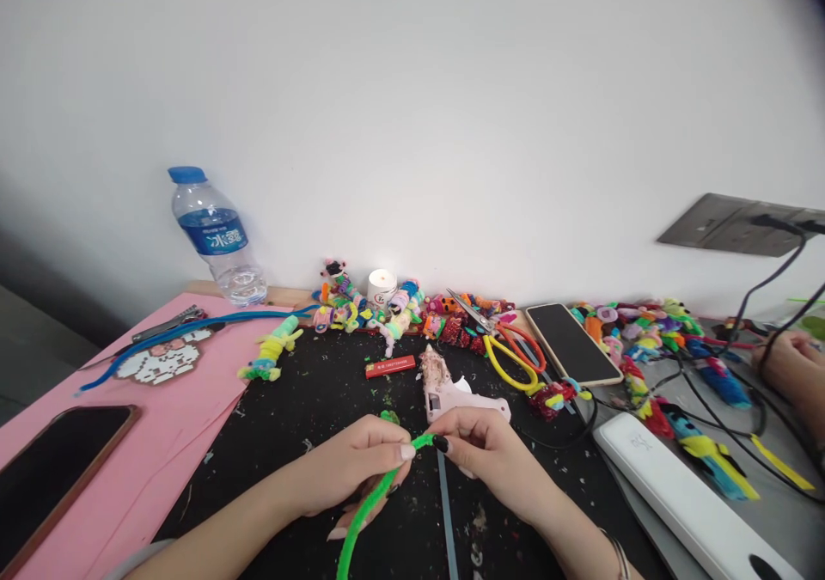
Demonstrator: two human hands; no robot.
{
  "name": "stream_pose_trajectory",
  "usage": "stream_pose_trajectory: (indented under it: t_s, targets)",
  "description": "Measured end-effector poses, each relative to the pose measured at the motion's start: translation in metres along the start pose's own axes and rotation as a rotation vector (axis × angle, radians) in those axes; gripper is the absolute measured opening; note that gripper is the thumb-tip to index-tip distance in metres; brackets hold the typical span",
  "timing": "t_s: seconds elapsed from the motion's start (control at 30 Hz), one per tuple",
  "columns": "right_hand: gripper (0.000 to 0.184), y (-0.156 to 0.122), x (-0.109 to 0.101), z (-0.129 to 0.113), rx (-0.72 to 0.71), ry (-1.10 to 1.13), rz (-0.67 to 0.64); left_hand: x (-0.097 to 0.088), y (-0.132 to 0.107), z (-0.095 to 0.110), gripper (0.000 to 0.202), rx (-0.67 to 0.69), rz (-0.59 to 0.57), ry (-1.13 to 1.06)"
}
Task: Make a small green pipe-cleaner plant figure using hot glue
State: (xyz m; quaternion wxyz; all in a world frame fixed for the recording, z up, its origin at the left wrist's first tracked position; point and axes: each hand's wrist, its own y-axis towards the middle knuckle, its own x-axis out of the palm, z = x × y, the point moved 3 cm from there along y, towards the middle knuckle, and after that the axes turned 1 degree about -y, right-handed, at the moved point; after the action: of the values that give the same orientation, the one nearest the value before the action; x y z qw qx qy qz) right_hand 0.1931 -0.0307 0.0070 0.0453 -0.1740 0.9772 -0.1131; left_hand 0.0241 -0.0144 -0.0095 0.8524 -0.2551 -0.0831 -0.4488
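A bright green pipe cleaner (369,503) runs between my two hands above the black mat. My left hand (361,464) pinches it between thumb and fingers, and its long tail hangs down toward me. At the short end, my right hand (486,451) grips the tip with thumb and forefinger. Some green fuzzy material (388,416) shows just behind my left fingers; whether it is the same piece I cannot tell. A pale pink glue gun (444,395) lies right behind my right hand, and a grey strip (446,511) lies on the mat beneath.
Along the wall lie several colourful pipe-cleaner figures (341,309), a paper cup (381,284), scissors (516,357) and a phone (576,339). A water bottle (219,236) leans at left. A white power bank (683,494) lies right. Another person's hand (796,374) shows at far right, among black cables.
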Motion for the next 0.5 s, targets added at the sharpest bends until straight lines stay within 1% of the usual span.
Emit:
stream_pose_trajectory:
  t_s: [0.17, 0.27, 0.4, 0.5]
  targets:
    - [0.022, -0.0002, 0.0008, -0.0023, -0.046, -0.071, 0.035, -0.0015, 0.0011, -0.0007, 0.031, 0.005, 0.043, 0.027]
    - [0.018, -0.0008, 0.0017, -0.0029, -0.065, -0.116, 0.067, -0.0006, 0.0015, 0.0007, 0.031, 0.013, 0.050, 0.047]
    - [0.014, -0.0009, 0.0013, -0.0023, -0.074, -0.156, 0.102, 0.0020, 0.0022, 0.0016, 0.031, 0.016, -0.008, 0.045]
    - [0.014, -0.0001, 0.0002, -0.0016, -0.075, -0.156, 0.106, 0.0017, 0.0025, 0.0013, 0.030, -0.001, -0.005, 0.028]
